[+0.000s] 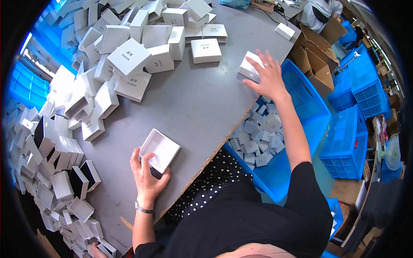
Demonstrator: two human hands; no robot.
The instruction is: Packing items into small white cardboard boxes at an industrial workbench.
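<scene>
My left hand [149,175] grips a white open box half [165,148] at its near corner, thumb and fingers on its walls, hollow side up. A dark patch shows under the box half next to my thumb. Farther right, my right hand [270,76] is stretched out with fingers spread, slightly blurred. Beneath its fingertips a closed white box [248,64] sits near the table's right edge; whether the fingers touch it I cannot tell.
White boxes [129,58] are heaped at the far left, with open box halves [79,180] along the left. A blue crate [309,112] of small white boxes stands beside the grey table [193,99]. Another person's hand [97,250] shows lower left. Cardboard cartons [316,71] stand right.
</scene>
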